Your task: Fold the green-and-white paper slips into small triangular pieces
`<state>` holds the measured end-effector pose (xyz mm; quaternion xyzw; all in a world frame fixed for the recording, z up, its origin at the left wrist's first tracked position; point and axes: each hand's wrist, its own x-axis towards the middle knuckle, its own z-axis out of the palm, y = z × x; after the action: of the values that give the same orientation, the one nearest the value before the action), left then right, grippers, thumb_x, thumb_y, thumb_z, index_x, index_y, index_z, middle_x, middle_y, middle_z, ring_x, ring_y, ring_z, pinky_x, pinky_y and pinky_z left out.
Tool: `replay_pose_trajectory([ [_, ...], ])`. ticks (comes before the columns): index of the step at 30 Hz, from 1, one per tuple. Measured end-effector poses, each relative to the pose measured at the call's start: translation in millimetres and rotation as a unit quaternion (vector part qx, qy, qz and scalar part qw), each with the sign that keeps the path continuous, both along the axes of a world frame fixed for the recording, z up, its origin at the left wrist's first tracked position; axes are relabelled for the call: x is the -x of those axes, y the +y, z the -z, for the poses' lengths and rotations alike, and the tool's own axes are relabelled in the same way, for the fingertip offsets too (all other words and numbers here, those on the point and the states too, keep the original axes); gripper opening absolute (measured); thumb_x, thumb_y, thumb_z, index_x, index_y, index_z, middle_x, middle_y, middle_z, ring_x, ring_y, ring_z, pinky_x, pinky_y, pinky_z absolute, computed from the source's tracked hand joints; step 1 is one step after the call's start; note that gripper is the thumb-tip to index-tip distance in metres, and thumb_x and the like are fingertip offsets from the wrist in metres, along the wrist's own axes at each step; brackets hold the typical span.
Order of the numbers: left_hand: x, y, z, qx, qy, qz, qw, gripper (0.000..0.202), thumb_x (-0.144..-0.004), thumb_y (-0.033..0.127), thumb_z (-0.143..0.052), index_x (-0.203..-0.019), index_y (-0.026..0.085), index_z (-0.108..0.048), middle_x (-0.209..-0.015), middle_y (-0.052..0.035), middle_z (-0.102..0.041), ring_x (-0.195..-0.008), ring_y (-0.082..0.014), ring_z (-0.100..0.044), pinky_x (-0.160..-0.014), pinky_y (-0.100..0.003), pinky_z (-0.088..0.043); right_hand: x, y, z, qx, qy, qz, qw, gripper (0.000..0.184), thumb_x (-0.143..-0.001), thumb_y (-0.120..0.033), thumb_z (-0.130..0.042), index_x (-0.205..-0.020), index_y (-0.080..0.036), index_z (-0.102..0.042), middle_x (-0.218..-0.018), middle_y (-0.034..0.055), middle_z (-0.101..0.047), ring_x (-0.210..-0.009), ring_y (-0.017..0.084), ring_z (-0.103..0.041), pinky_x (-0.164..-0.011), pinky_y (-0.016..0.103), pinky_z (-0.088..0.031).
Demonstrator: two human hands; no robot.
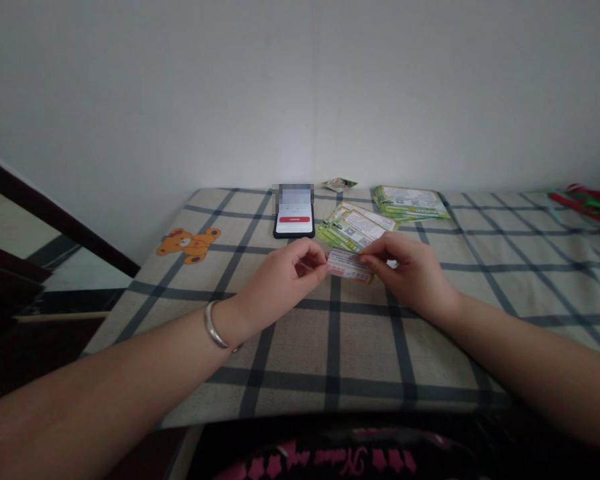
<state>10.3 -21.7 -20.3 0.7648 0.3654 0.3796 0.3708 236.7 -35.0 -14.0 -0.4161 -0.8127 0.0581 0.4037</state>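
A small printed paper card (349, 265), white with red and dark print, is held flat between my two hands above the checked tablecloth. My left hand (297, 270), with a silver bangle on its wrist, pinches the card's left edge between thumb and forefinger. On the other side, my right hand (405, 267) grips the card's right end in a pinch. Just beyond my fingers lies a spread of green and white printed cards (357, 225). Behind my left hand rests a phone (294, 220) with a lit screen and a red button on it.
At the back right sits a stack of similar green cards (410, 202). A small folded packet (339, 184) lies near the wall. A teddy bear cutout (187, 245) is at the left, and red and green items (593, 205) are at the far right. The tablecloth (300, 353) reaches the front edge.
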Motion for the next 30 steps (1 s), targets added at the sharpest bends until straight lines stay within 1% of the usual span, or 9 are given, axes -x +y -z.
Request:
replay_pose_trajectory([
  [3,0.1,-0.1,-1.7,-0.004,0.005,-0.003,1.000,0.009,-0.086,0.024,-0.062,-0.088,0.016,-0.058,-0.087,-0.0009,-0.065,-0.075,-0.0116,-0.061,-0.069,-0.025,-0.050,-0.2,-1.7,-2.5,-0.033,-0.013,-0.004,0.999,0.009,-0.088,-0.019,-0.061,-0.079,-0.019,-0.064,-0.070,0.0010,-0.063,-0.063,0.013,-0.055,-0.055,0.025,-0.040],
  [8,0.0,-0.4,-4.4,-0.032,0.050,-0.016,0.998,0.010,-0.086,0.024,-0.061,-0.081,0.016,-0.063,-0.088,-0.0022,-0.067,-0.076,-0.0133,-0.060,-0.066,-0.026,-0.047,-0.6,-4.1,-6.4,-0.068,-0.023,-0.004,0.997,0.009,-0.088,-0.018,-0.062,-0.079,-0.019,-0.064,-0.070,0.0002,-0.064,-0.064,0.013,-0.057,-0.057,0.026,-0.041],
  [13,-0.1,-1.3,-8.7,-0.054,0.089,-0.054,0.993,0.008,-0.085,0.023,-0.063,-0.081,0.016,-0.066,-0.084,-0.0005,-0.069,-0.080,-0.0145,-0.062,-0.076,-0.029,-0.045,-0.7,-4.4,-6.8,-0.081,-0.031,-0.023,0.996,0.007,-0.086,-0.014,-0.063,-0.080,-0.018,-0.064,-0.070,0.0002,-0.064,-0.065,0.013,-0.058,-0.058,0.025,-0.042],
  [16,0.6,-2.2,-11.1,-0.051,0.106,-0.064,0.991,0.010,-0.086,0.024,-0.063,-0.080,0.017,-0.066,-0.082,0.0003,-0.069,-0.077,-0.0145,-0.061,-0.072,-0.028,-0.044,0.0,-4.4,-6.0,-0.090,-0.027,-0.028,0.995,0.008,-0.086,-0.013,-0.064,-0.080,-0.018,-0.064,-0.070,0.0000,-0.063,-0.065,0.012,-0.057,-0.058,0.024,-0.042],
  [19,1.3,-2.8,-11.4,-0.050,0.123,-0.066,0.989,0.013,-0.087,0.027,-0.062,-0.081,0.017,-0.066,-0.079,0.0011,-0.068,-0.070,-0.0137,-0.059,-0.064,-0.027,-0.042,0.4,-4.1,-4.6,-0.093,-0.021,-0.029,0.995,0.008,-0.086,-0.013,-0.063,-0.081,-0.018,-0.063,-0.071,-0.0001,-0.063,-0.066,0.012,-0.057,-0.059,0.024,-0.042],
  [22,0.9,-3.0,-9.7,-0.029,0.124,-0.064,0.990,0.010,-0.085,0.027,-0.064,-0.081,0.017,-0.065,-0.076,0.0021,-0.067,-0.066,-0.0127,-0.058,-0.060,-0.026,-0.041,0.3,-3.8,-4.0,-0.086,-0.019,-0.026,0.996,0.007,-0.086,-0.014,-0.064,-0.081,-0.018,-0.063,-0.071,0.0000,-0.063,-0.066,0.012,-0.057,-0.057,0.024,-0.042],
  [26,-1.3,-2.8,-7.4,0.002,0.098,-0.050,0.994,0.004,-0.080,0.020,-0.067,-0.079,0.017,-0.065,-0.076,0.0026,-0.067,-0.069,-0.0121,-0.059,-0.064,-0.025,-0.044,0.1,-3.5,-4.8,-0.081,-0.022,-0.026,0.996,0.008,-0.087,-0.014,-0.063,-0.080,-0.018,-0.063,-0.071,0.0004,-0.064,-0.066,0.013,-0.058,-0.057,0.024,-0.041],
  [28,-2.0,-1.7,-6.3,0.018,0.086,-0.056,0.995,0.005,-0.078,0.020,-0.069,-0.076,0.017,-0.066,-0.073,0.0024,-0.067,-0.066,-0.0118,-0.058,-0.063,-0.025,-0.043,0.1,-3.4,-5.1,-0.082,-0.024,-0.027,0.996,0.008,-0.087,-0.014,-0.063,-0.080,-0.018,-0.063,-0.071,0.0003,-0.064,-0.066,0.013,-0.058,-0.058,0.025,-0.042],
  [30,-1.9,0.6,-4.8,0.050,0.067,-0.059,0.995,0.007,-0.076,0.021,-0.070,-0.073,0.016,-0.065,-0.071,0.0018,-0.067,-0.065,-0.0118,-0.058,-0.062,-0.025,-0.044,0.3,-3.4,-5.1,-0.086,-0.025,-0.030,0.996,0.008,-0.087,-0.014,-0.063,-0.080,-0.019,-0.063,-0.071,0.0002,-0.064,-0.066,0.013,-0.058,-0.060,0.025,-0.043],
])
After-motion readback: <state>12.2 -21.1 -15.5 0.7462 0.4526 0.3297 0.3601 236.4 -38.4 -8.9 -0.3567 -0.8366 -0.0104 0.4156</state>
